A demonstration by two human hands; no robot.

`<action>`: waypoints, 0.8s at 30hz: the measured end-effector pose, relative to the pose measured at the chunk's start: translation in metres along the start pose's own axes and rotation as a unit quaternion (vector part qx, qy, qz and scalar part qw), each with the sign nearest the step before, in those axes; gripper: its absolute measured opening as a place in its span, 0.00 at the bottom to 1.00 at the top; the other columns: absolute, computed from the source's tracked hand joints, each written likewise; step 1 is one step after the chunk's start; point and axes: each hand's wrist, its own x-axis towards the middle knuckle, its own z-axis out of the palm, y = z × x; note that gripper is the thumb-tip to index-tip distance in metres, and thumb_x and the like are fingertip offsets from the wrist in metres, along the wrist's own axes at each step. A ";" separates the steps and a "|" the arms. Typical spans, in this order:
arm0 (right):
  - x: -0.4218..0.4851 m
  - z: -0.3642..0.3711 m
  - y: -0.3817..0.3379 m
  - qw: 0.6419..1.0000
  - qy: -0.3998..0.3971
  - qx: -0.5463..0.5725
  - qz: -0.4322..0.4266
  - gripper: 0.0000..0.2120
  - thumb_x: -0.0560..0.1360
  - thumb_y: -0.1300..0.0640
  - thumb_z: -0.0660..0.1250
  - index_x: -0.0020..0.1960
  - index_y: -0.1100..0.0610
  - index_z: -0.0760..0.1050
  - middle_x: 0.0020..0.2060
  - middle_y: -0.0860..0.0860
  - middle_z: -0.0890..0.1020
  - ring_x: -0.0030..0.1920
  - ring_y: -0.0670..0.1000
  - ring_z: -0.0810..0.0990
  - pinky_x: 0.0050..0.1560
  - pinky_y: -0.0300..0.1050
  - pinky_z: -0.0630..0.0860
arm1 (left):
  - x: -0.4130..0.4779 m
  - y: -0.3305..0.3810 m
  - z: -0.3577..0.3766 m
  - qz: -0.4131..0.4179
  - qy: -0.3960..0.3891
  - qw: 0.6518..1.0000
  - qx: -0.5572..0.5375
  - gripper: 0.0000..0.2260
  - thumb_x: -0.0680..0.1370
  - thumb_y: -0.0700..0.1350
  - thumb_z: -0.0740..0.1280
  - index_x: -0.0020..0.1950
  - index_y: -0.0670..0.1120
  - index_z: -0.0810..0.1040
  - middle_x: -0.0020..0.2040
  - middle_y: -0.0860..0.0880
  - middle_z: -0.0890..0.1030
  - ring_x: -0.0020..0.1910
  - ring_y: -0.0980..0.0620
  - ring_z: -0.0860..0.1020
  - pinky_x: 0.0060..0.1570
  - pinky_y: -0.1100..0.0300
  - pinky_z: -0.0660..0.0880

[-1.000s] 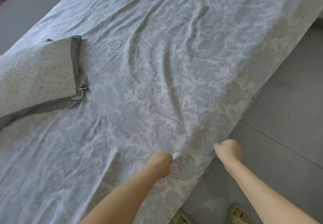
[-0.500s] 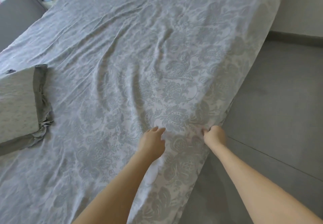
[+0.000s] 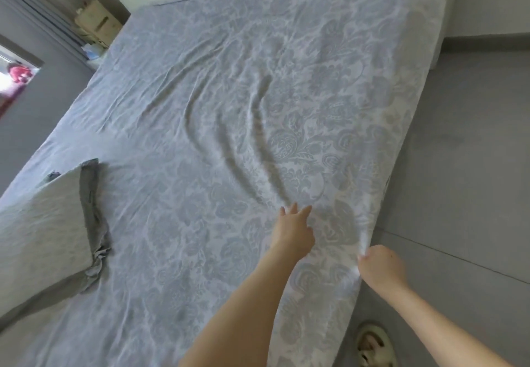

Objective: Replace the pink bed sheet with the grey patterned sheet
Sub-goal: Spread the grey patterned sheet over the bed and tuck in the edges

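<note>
Grey patterned sheet [image 3: 229, 94] lies spread over the whole bed. The left hand [image 3: 292, 232] rests on it with fingers straight, pointing to 12 o'clock, where curved wrinkles [image 3: 252, 148] begin. The right hand [image 3: 380, 266], at its 3 o'clock, pinches the sheet's edge at the bed's side. A pillow [image 3: 43, 223] lies at 9 o'clock, and a sandalled foot [image 3: 372, 343] stands at 6 o'clock on the floor [image 3: 459, 194].

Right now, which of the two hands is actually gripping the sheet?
The right hand, fingers curled round the grey patterned sheet at the bed's near edge. The left hand only rests on top, fingers straight.
</note>
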 end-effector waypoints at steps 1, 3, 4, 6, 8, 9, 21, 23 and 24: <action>0.004 -0.003 -0.003 0.999 -0.029 0.002 0.014 0.18 0.77 0.60 0.58 0.28 0.58 0.66 0.26 0.51 0.72 0.28 0.51 0.71 0.26 0.40 0.63 | 0.004 0.002 -0.002 0.001 -0.008 1.000 0.004 0.24 0.82 0.43 0.56 0.77 0.54 0.54 0.78 0.49 0.49 0.77 0.44 0.44 0.67 0.52 0.65; 0.019 -0.015 -0.010 0.998 -0.052 -0.006 0.023 0.18 0.78 0.52 0.58 0.32 0.58 0.72 0.30 0.52 0.78 0.32 0.52 0.78 0.31 0.40 0.70 | 0.015 0.004 -0.009 -0.004 -0.013 1.000 -0.012 0.25 0.82 0.43 0.56 0.77 0.55 0.54 0.78 0.49 0.48 0.77 0.43 0.44 0.68 0.51 0.64; 0.031 -0.025 -0.017 0.999 -0.035 -0.006 0.020 0.18 0.78 0.47 0.58 0.37 0.57 0.76 0.35 0.54 0.81 0.37 0.54 0.80 0.36 0.42 0.73 | 0.025 0.004 -0.013 -0.007 -0.006 1.000 -0.022 0.25 0.82 0.43 0.57 0.77 0.55 0.54 0.78 0.49 0.48 0.77 0.42 0.43 0.68 0.51 0.63; 0.057 -0.045 -0.028 0.999 0.024 0.032 0.027 0.24 0.76 0.39 0.58 0.51 0.59 0.78 0.47 0.58 0.82 0.50 0.58 0.81 0.47 0.47 0.75 | 0.044 0.004 -0.021 -0.016 0.012 0.999 -0.038 0.25 0.82 0.44 0.56 0.77 0.54 0.52 0.78 0.49 0.48 0.76 0.41 0.43 0.69 0.51 0.62; 0.094 -0.065 -0.042 0.985 0.058 0.141 0.075 0.33 0.75 0.37 0.61 0.61 0.66 0.73 0.56 0.63 0.79 0.58 0.62 0.77 0.54 0.50 0.74 | 0.067 0.003 -0.028 -0.025 0.027 0.998 -0.050 0.25 0.82 0.46 0.56 0.77 0.54 0.51 0.78 0.50 0.48 0.76 0.41 0.42 0.70 0.50 0.61; 0.119 -0.072 -0.050 0.971 0.063 0.206 0.099 0.36 0.74 0.36 0.62 0.63 0.68 0.71 0.58 0.64 0.77 0.58 0.63 0.77 0.55 0.52 0.74 | 0.083 0.003 -0.033 -0.025 0.032 0.998 -0.048 0.25 0.82 0.48 0.55 0.77 0.54 0.50 0.78 0.51 0.48 0.76 0.40 0.42 0.71 0.48 0.59; 0.175 -0.117 -0.051 0.996 0.087 0.025 0.018 0.21 0.79 0.46 0.60 0.37 0.61 0.73 0.40 0.62 0.79 0.47 0.61 0.78 0.41 0.47 0.66 | 0.173 0.042 -0.066 0.027 0.026 0.999 -0.003 0.25 0.81 0.51 0.53 0.77 0.57 0.47 0.78 0.48 0.46 0.76 0.39 0.43 0.72 0.42 0.57; 0.175 -0.127 -0.052 0.997 0.067 -0.021 0.008 0.20 0.79 0.46 0.59 0.41 0.62 0.77 0.44 0.62 0.81 0.49 0.61 0.79 0.43 0.46 0.68 | 0.179 0.051 -0.067 0.019 0.025 0.999 -0.011 0.25 0.82 0.51 0.53 0.77 0.56 0.46 0.78 0.47 0.45 0.76 0.39 0.42 0.71 0.41 0.57; 0.175 -0.132 -0.050 0.999 0.051 -0.005 -0.004 0.20 0.79 0.47 0.60 0.38 0.61 0.77 0.40 0.60 0.82 0.46 0.59 0.80 0.40 0.45 0.68 | 0.182 0.055 -0.067 0.014 0.025 1.000 -0.010 0.25 0.82 0.51 0.52 0.77 0.56 0.46 0.78 0.47 0.45 0.76 0.39 0.42 0.71 0.40 0.58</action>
